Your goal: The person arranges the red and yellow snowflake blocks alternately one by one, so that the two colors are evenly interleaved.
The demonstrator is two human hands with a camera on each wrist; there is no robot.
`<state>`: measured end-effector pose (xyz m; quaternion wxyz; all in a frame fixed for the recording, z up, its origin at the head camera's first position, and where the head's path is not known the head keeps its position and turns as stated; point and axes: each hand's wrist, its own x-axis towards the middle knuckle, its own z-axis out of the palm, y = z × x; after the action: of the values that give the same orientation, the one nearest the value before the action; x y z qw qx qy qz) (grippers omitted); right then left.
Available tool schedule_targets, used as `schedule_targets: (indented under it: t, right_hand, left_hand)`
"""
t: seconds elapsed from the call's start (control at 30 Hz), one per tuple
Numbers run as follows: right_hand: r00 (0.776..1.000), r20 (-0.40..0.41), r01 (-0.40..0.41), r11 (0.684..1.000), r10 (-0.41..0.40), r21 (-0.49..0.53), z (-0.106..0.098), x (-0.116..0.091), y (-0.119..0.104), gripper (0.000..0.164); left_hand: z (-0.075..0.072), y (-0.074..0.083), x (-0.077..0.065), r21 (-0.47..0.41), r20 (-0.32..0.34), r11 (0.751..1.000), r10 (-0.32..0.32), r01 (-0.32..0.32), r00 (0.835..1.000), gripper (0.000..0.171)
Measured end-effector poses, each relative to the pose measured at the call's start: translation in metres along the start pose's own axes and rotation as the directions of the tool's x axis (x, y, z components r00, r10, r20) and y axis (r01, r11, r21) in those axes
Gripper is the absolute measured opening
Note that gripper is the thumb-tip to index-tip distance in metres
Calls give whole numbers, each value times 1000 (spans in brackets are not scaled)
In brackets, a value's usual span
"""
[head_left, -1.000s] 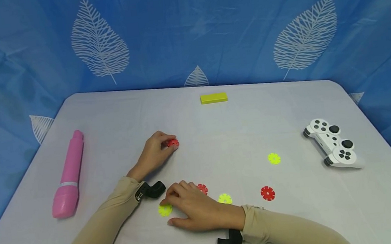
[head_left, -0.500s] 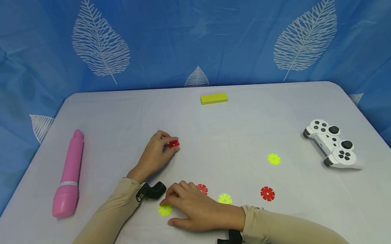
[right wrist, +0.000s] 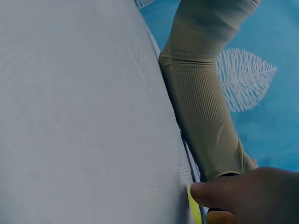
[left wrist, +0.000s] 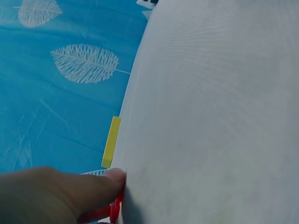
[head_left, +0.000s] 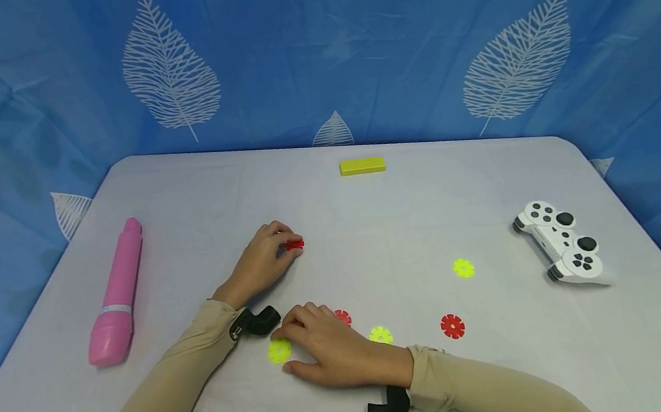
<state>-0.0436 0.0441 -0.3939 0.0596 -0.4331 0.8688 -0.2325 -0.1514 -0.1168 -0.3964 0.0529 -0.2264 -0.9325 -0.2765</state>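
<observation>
A slotted red disc (head_left: 295,245) is pinched between thumb and fingers of a person's left hand (head_left: 259,263), left of centre over a white-covered bench (head_left: 399,218); whether the disc touches the surface cannot be told. In the left-wrist view, the thumb presses against its rim. Nearer the front, a yellow-green disc (head_left: 279,354) lies at the fingertips of the right hand (head_left: 338,355), whose index finger covers its far edge while the thumb sits by its near side; whether the hand grips it or only touches it is unclear.

A second red disc (head_left: 344,316) shows partly behind the right hand's knuckles, a second yellow-green disc (head_left: 380,334) just beyond the wrist. Farther right lie a third red disc (head_left: 452,327) and, behind it, a third yellow-green disc (head_left: 463,268).

Tan sleeves (head_left: 491,378) cover both arms, with a black fitting (head_left: 261,321) at each wrist. A pink microphone (head_left: 118,291) lies along the bench's left side, a white game controller (head_left: 561,244) on the right, and a yellow block (head_left: 362,166) near the far edge. Behind hangs a blue curtain (head_left: 336,42) printed with white leaves (head_left: 170,68).
</observation>
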Motion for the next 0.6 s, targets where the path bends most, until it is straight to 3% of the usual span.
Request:
schedule_targets:
  t: [0.17, 0.6]
  right_hand:
    - [997, -60, -34, 998, 37, 50, 4, 3, 3, 36]
    - [995, -46, -89, 992, 93, 87, 5, 5, 1, 36]
  left_hand:
    - [-1, 0, 0, 9, 4, 1000, 9, -9, 1000, 22]
    - [-1, 0, 0, -22, -2, 1000, 10, -10, 1000, 20]
